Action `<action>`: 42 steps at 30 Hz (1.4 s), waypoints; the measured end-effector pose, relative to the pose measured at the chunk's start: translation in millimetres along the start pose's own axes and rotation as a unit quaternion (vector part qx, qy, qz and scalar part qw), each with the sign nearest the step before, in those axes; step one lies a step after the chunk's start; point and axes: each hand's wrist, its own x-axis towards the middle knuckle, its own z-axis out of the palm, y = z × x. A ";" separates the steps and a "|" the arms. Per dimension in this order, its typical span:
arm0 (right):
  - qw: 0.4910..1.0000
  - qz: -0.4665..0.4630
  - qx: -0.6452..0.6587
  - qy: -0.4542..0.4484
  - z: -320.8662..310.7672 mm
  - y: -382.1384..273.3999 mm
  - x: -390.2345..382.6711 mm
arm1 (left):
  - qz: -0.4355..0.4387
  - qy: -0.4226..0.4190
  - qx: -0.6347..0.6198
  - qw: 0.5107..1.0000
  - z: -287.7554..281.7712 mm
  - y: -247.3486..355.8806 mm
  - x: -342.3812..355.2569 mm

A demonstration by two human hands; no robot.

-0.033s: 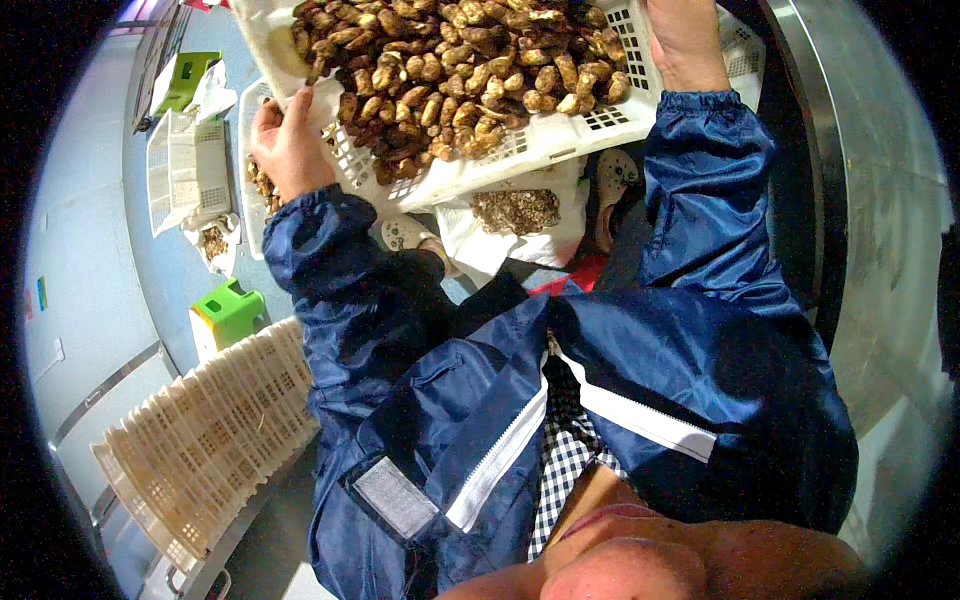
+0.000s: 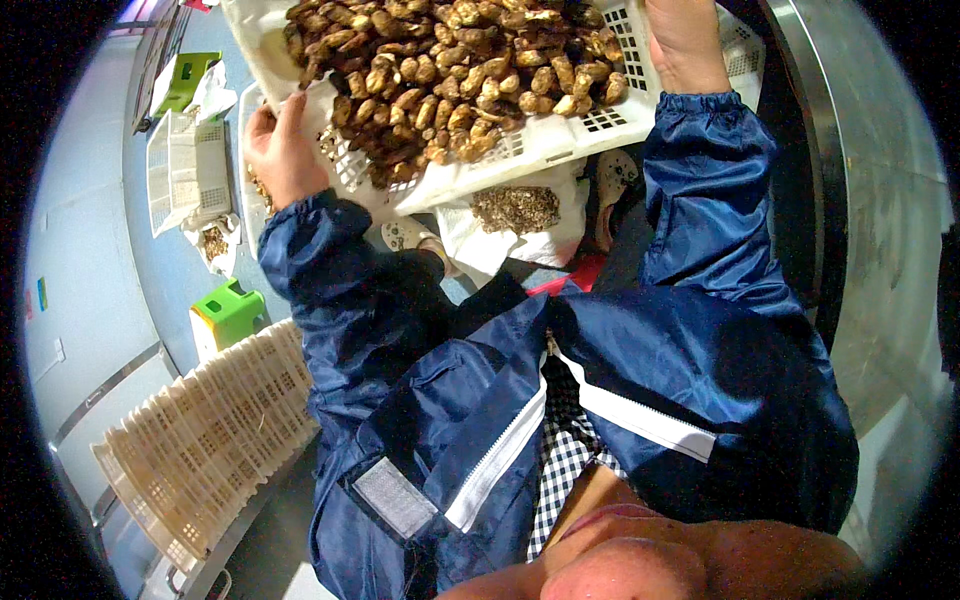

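A white perforated plastic tray (image 2: 540, 150) heaped with knobby brown-and-tan mushrooms (image 2: 450, 80) is held up before me. My left hand (image 2: 285, 150) is closed on its left side. My right hand (image 2: 685, 50) grips its right side at the top of the view, fingertips partly hidden. Below the tray lies a white cloth (image 2: 470, 245) with dark crumbly debris (image 2: 515, 210) on it, between my spotted clogs (image 2: 410, 235). Another white tray (image 2: 252, 125) shows behind my left hand, partly covered by the held one.
Tall stacked white baskets (image 2: 200, 440) stand at lower left, near a green stool (image 2: 228, 310). Farther left are a white crate (image 2: 195, 170) and another green stool (image 2: 178, 80) on the blue floor. A curved-looking metal surface (image 2: 885, 300) runs along the right.
My left hand and the tray's left part have moved very slightly down and left, and the mushrooms have shifted a little with them.
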 end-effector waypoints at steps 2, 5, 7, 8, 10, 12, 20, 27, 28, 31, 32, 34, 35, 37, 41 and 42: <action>1.000 0.012 -0.008 -0.003 4.9 -12.0 -7.2 | 0.011 -0.003 0.020 1.000 -11.1 20.3 -4.5; 0.998 0.065 0.014 -0.016 5.5 -18.2 -11.9 | 0.003 0.023 0.036 0.999 -7.0 45.3 -33.1; 0.992 0.107 0.004 -0.065 1.0 -30.2 -21.2 | -0.009 0.045 0.095 0.994 -14.5 57.2 -60.0; 0.995 0.050 -0.006 -0.086 -5.0 -21.1 -19.6 | -0.005 0.044 0.106 0.993 -16.0 57.2 -77.2; 0.994 -0.003 0.001 -0.109 -10.0 7.6 -22.8 | -0.008 0.064 0.133 0.989 -14.2 61.7 -112.0; 0.991 0.017 0.008 -0.130 -6.8 17.9 -24.0 | -0.029 0.097 0.162 0.982 -19.1 67.0 -139.7; 0.957 0.103 -0.015 -0.272 32.8 28.2 -0.1 | -0.129 0.236 0.163 0.949 -31.3 83.8 -193.7; 0.944 0.146 -0.038 -0.293 39.4 52.2 9.2 | -0.159 0.241 0.202 0.936 -34.2 68.7 -193.1; 0.944 0.152 -0.039 -0.289 37.8 50.6 8.8 | -0.168 0.246 0.188 0.936 -27.6 72.2 -193.8; 0.950 0.146 -0.020 -0.274 35.7 45.2 7.6 | -0.169 0.240 0.170 0.941 -26.7 72.6 -190.8; 0.951 0.153 -0.028 -0.268 31.4 43.3 6.1 | -0.165 0.219 0.167 0.947 -31.1 72.6 -188.9; 0.952 0.161 -0.036 -0.258 22.0 35.4 1.4 | -0.164 0.191 0.157 0.955 -35.5 64.1 -190.0; 0.953 0.160 -0.040 -0.254 19.3 33.0 0.4 | -0.156 0.192 0.157 0.956 -36.2 60.7 -188.2; 0.955 0.160 -0.010 -0.251 17.5 25.5 -5.3 | -0.147 0.192 0.157 0.957 -31.5 64.6 -186.9; 0.960 0.147 -0.036 -0.238 19.7 7.3 -6.1 | -0.141 0.184 0.136 0.963 -35.2 81.6 -179.5; 0.964 0.128 -0.039 -0.230 17.2 7.6 -6.9 | -0.151 0.174 0.140 0.963 -35.0 79.8 -177.7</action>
